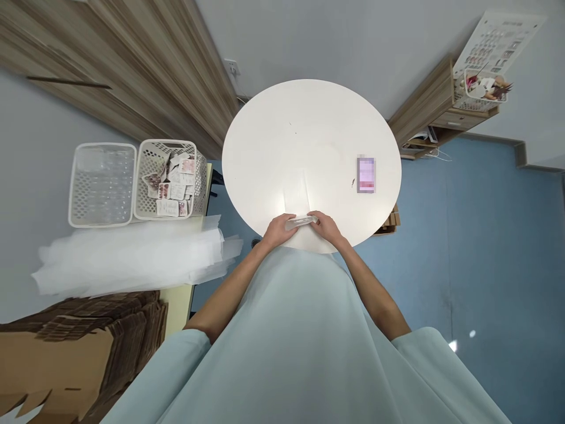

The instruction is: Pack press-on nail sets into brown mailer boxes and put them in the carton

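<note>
At the near edge of the white oval table (pixel 260 141), my left hand (pixel 279 230) and my right hand (pixel 325 226) grip opposite ends of a clear, flattish plastic piece (pixel 301 221). Its exact kind is hard to make out. The fingers of both hands are closed on it, and the palms are partly hidden. Just beyond it, a thin translucent sheet (pixel 296 191) lies on the tabletop, stretching away from my hands. I cannot tell whether sheet and piece are joined.
A phone-like item (pixel 366 175) with a blurred face lies on the table's right. To the left stand a basket of clear plastic cases (pixel 103 185), a basket of printed cards (pixel 176 185), stacked translucent sheets (pixel 132 256) and folded cardboard (pixel 128 341). Wooden cabinets (pixel 176 59) rise behind.
</note>
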A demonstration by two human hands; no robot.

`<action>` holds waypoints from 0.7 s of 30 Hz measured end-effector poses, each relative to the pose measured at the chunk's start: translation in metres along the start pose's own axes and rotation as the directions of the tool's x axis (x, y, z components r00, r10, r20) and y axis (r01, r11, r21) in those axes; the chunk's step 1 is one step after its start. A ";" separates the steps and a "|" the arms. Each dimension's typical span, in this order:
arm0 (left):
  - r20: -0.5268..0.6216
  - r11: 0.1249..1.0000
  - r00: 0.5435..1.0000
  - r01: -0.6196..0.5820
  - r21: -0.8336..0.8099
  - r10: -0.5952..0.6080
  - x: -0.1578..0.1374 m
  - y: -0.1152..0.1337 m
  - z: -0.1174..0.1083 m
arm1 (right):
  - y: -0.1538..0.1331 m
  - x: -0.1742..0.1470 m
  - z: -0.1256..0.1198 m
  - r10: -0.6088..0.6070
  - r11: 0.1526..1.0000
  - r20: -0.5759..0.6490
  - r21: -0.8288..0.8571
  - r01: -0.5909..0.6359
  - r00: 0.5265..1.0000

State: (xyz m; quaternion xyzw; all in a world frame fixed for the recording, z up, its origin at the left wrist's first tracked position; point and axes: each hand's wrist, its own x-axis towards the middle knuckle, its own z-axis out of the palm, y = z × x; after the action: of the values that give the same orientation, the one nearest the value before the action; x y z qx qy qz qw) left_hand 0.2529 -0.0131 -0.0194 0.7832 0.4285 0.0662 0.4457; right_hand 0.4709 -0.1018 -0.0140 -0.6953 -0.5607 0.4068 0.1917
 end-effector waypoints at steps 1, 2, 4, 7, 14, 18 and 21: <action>-0.022 0.999 0.999 0.040 -0.024 -0.041 0.001 0.000 -0.001 | 0.000 0.003 -0.001 0.003 1.000 -0.012 0.002 -0.003 1.000; -0.041 0.995 0.995 0.086 -0.049 -0.088 0.002 0.000 -0.003 | -0.001 0.007 -0.001 0.010 1.000 -0.026 -0.003 -0.011 1.000; -0.074 0.978 0.980 0.176 -0.110 -0.184 0.005 0.000 -0.004 | -0.003 0.014 -0.001 0.037 0.999 -0.054 -0.031 -0.039 0.998; -0.110 0.938 0.949 0.267 -0.222 -0.296 0.014 -0.001 -0.003 | -0.005 0.025 0.001 0.077 0.993 -0.089 -0.080 -0.084 0.993; -0.232 0.854 0.834 0.431 -0.291 -0.501 0.036 0.000 0.009 | -0.010 0.047 0.005 0.222 0.971 -0.145 -0.055 -0.232 0.964; -0.261 0.859 0.822 0.457 -0.230 -0.507 0.040 0.001 0.013 | -0.018 0.051 0.004 0.327 0.941 -0.148 -0.038 -0.335 0.933; -0.350 0.905 0.837 0.411 -0.106 -0.421 0.038 0.003 0.013 | -0.025 0.051 0.005 0.293 0.944 -0.177 -0.104 -0.314 0.940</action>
State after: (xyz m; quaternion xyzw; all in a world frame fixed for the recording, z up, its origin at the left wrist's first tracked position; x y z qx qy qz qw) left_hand 0.2844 0.0055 -0.0353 0.6394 0.6623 0.1176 0.3724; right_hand 0.4534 -0.0475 -0.0163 -0.8148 -0.4549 0.3372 0.1246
